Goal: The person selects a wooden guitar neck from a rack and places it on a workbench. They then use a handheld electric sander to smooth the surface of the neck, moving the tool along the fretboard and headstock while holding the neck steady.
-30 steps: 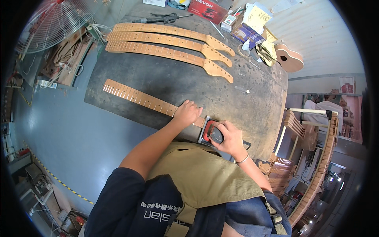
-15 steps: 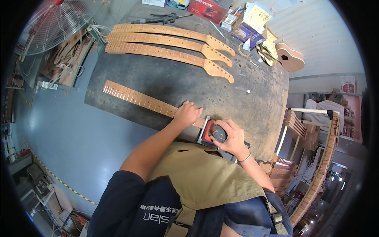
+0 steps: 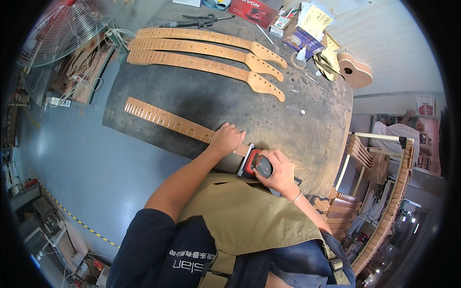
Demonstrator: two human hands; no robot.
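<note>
A guitar neck [image 3: 168, 121] with shiny frets lies slanting across the near side of the dark workbench [image 3: 192, 91]. My left hand [image 3: 226, 140] is closed over it toward its right end, with the fingers at its far edge. My right hand [image 3: 279, 173] grips a red and black power sander [image 3: 250, 162]. The sander's pale front edge sits over the neck's right end, just right of my left hand, and hides what is under it. At the bench's far side lie three more necks with headstocks, among them the nearest neck [image 3: 192, 64].
An air blow gun [image 3: 206, 21] lies at the back beside a red box [image 3: 254, 13]. A glue bottle [image 3: 301, 54], papers and a small guitar body [image 3: 354, 70] are at the far right. A neck rack [image 3: 401, 182] stands to the right, a fan [image 3: 67, 33] at the far left.
The sander has shifted slightly left toward my left hand, with my right hand on it. My left hand and the neck have stayed nearly in place.
</note>
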